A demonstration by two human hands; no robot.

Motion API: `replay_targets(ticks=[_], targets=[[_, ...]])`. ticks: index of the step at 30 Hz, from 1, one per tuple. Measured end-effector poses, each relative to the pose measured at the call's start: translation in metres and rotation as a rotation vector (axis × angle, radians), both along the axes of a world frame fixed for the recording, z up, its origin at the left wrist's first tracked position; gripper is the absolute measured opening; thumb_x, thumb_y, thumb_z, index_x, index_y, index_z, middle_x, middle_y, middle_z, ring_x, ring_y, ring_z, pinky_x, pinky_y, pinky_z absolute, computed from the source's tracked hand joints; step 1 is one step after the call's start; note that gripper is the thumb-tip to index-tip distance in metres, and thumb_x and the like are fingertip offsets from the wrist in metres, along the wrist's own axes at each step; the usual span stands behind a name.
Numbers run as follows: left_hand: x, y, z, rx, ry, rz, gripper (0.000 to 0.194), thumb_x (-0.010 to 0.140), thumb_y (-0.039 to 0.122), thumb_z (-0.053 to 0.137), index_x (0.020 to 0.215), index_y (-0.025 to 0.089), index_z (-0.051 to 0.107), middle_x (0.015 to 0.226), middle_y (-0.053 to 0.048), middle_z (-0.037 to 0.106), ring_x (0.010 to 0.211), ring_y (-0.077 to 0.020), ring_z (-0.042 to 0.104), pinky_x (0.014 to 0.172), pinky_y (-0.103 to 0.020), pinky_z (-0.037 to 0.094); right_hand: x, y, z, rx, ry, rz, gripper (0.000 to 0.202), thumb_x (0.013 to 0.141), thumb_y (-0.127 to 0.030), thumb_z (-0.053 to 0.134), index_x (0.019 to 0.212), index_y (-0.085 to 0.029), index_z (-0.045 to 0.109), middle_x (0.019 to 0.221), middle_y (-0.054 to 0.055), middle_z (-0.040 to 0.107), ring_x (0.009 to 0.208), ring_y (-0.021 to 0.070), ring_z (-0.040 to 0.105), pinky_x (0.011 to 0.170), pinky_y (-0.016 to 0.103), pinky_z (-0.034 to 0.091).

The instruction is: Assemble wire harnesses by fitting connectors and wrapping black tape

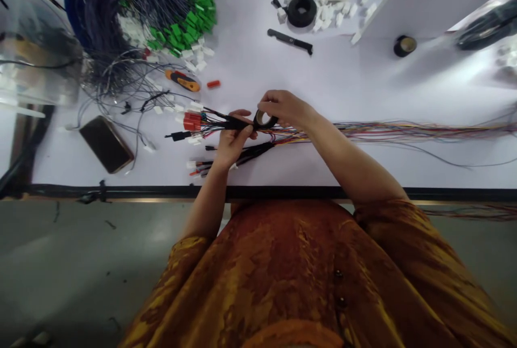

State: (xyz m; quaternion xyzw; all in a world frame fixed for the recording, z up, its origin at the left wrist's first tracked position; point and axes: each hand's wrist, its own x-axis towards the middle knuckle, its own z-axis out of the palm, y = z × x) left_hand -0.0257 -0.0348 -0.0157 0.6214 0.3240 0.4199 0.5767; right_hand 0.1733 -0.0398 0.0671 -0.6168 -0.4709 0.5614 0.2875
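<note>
My left hand (234, 140) is closed around a wire bundle (236, 123) whose near part is wrapped in black tape. A red connector (192, 121) and a black plug (177, 136) stick out at the bundle's left end. My right hand (285, 108) grips a roll of black tape (264, 119) right against the bundle, beside my left fingertips. From there the coloured wires (388, 131) run off to the right. Just below my left hand lies a second taped wire bundle (255, 153), with small connectors at its left end.
A large coil of dark wires (92, 14) with green connectors (197, 8) lies at the back left. An orange cutter (183, 80), a phone (107, 144), a dark knife (290, 41), another tape roll (301, 11) and a small roll (405, 46) rest on the table. Its front edge (283, 193) is dark.
</note>
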Motion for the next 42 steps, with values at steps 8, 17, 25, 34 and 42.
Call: replay_targets(ticks=[8, 17, 25, 34, 42], targets=[[0.009, -0.007, 0.011, -0.051, 0.065, 0.085, 0.034, 0.084, 0.05, 0.075, 0.091, 0.019, 0.062, 0.062, 0.003, 0.062, 0.053, -0.0097, 0.061, 0.054, -0.02, 0.052, -0.015, -0.028, 0.001, 0.173, -0.137, 0.015, 0.011, 0.088, -0.018, 0.057, 0.077, -0.018, 0.053, 0.063, -0.002, 0.055, 0.055, 0.0089, 0.045, 0.054, 0.023, 0.035], [0.009, -0.006, 0.032, -0.06, 0.252, 0.205, 0.023, 0.082, 0.042, 0.078, 0.084, 0.019, 0.072, 0.049, 0.007, 0.051, 0.036, -0.005, 0.042, 0.038, -0.018, 0.035, -0.063, -0.101, -0.054, 0.478, -0.483, 0.057, 0.045, 0.093, -0.021, 0.059, 0.137, -0.013, 0.052, 0.118, 0.016, 0.062, 0.102, 0.0249, 0.061, 0.087, 0.038, 0.052], [0.003, -0.025, 0.038, 0.048, 0.308, 0.117, 0.024, 0.088, 0.043, 0.072, 0.101, 0.023, 0.072, 0.106, -0.004, 0.075, 0.094, -0.0185, 0.074, 0.09, -0.032, 0.061, 0.0, -0.026, -0.019, 0.275, -0.332, 0.036, 0.023, 0.096, -0.034, 0.06, 0.106, -0.015, 0.067, 0.087, 0.007, 0.065, 0.078, 0.0164, 0.056, 0.074, 0.03, 0.047], [0.007, -0.02, 0.023, 0.176, 0.239, 0.274, 0.026, 0.089, 0.047, 0.072, 0.094, 0.022, 0.069, 0.096, -0.004, 0.071, 0.079, -0.0145, 0.069, 0.073, -0.028, 0.057, -0.002, -0.027, -0.012, 0.124, 0.059, -0.244, 0.016, 0.093, -0.02, 0.048, 0.098, -0.017, 0.064, 0.065, -0.003, 0.047, 0.052, 0.0093, 0.037, 0.048, 0.022, 0.03], [0.02, -0.016, 0.031, -0.047, 0.218, 0.268, 0.031, 0.091, 0.052, 0.069, 0.092, 0.022, 0.064, 0.059, 0.006, 0.059, 0.036, -0.0044, 0.045, 0.036, -0.019, 0.034, -0.06, -0.106, -0.056, 0.365, -0.291, -0.057, 0.05, 0.094, -0.022, 0.051, 0.143, -0.021, 0.05, 0.135, 0.015, 0.062, 0.119, 0.0272, 0.061, 0.099, 0.042, 0.054]])
